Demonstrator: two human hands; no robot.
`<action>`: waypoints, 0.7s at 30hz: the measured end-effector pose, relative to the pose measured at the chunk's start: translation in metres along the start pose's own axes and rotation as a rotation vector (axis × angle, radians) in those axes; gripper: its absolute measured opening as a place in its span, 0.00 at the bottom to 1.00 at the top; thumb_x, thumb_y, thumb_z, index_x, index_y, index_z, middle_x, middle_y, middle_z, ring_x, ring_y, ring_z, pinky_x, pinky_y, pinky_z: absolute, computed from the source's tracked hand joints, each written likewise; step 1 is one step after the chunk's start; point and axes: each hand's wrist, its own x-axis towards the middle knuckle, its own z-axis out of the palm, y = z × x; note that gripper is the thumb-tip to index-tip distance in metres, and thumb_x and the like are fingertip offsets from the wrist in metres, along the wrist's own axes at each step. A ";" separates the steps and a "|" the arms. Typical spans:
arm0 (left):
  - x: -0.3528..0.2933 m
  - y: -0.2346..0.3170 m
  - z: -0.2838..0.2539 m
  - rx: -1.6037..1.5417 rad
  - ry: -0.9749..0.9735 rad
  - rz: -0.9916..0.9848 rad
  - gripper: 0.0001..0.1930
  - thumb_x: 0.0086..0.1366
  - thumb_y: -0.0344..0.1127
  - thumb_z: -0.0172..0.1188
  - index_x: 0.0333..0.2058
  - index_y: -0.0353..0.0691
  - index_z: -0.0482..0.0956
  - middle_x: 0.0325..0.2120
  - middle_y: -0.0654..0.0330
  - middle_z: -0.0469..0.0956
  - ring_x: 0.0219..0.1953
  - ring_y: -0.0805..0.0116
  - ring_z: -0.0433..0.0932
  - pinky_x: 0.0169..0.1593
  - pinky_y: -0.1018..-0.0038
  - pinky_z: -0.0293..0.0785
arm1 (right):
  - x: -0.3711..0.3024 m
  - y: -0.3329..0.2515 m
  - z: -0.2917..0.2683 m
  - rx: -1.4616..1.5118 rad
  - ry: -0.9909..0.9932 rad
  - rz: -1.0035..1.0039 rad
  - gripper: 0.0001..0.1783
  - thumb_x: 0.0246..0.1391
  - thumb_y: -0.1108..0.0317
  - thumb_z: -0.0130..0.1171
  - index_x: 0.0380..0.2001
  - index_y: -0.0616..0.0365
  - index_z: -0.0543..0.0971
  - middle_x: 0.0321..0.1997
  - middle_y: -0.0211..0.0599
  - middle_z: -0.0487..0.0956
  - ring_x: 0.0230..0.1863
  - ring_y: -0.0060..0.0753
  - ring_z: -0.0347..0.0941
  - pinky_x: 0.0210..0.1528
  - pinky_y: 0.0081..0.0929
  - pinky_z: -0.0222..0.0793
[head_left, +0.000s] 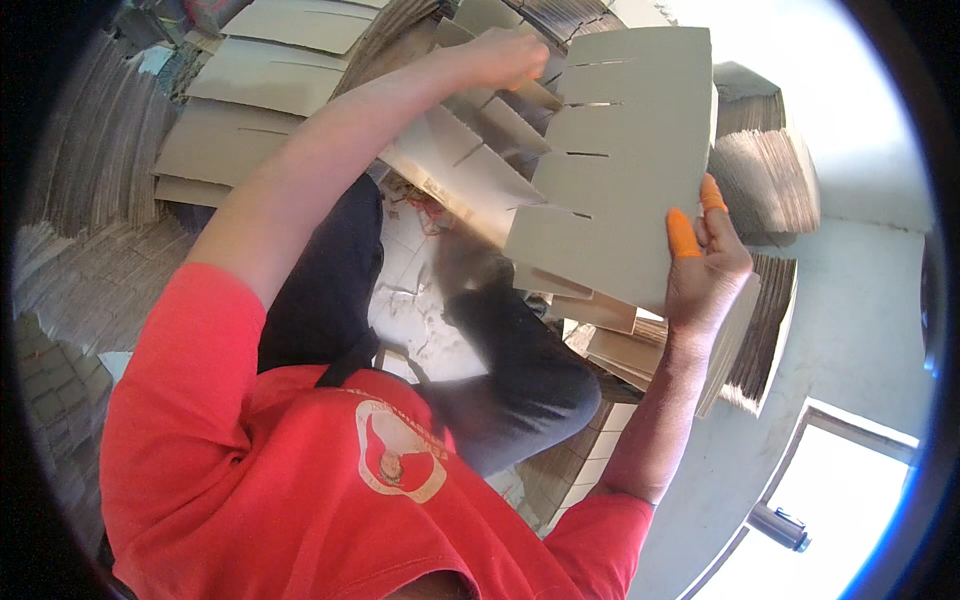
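We do well to hold the card [640,165] steady beside the strips [445,150], right grip [708,268] pinching its right edge, left grip [505,60] curled by them, its hold unclear, so the slots [587,154] meet squarely.

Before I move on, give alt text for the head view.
A slotted cardboard sheet is in the grip of the right hand, with two orange finger covers. The left hand is beside slotted cardboard pieces. Cardboard stacks stand around; a red shirt shows below.
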 end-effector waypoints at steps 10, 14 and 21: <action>0.018 -0.017 -0.006 -0.166 0.089 0.086 0.10 0.53 0.34 0.65 0.22 0.34 0.76 0.18 0.44 0.71 0.29 0.43 0.77 0.32 0.55 0.68 | -0.004 -0.026 0.012 -0.054 0.034 -0.065 0.27 0.50 0.81 0.64 0.56 0.68 0.75 0.20 0.22 0.61 0.25 0.13 0.57 0.37 0.11 0.61; 0.043 -0.026 -0.006 -0.045 0.377 0.104 0.06 0.53 0.31 0.63 0.25 0.34 0.78 0.20 0.46 0.75 0.29 0.45 0.78 0.33 0.56 0.71 | -0.004 -0.017 0.016 0.055 0.092 -0.100 0.25 0.52 0.79 0.63 0.56 0.67 0.75 0.18 0.26 0.64 0.23 0.14 0.58 0.29 0.14 0.62; 0.040 -0.018 -0.011 0.050 0.112 0.020 0.02 0.48 0.25 0.62 0.23 0.35 0.78 0.23 0.46 0.78 0.32 0.46 0.81 0.32 0.56 0.75 | -0.007 -0.021 0.011 -0.016 -0.018 -0.053 0.29 0.50 0.82 0.64 0.57 0.64 0.75 0.23 0.16 0.60 0.26 0.10 0.55 0.33 0.08 0.55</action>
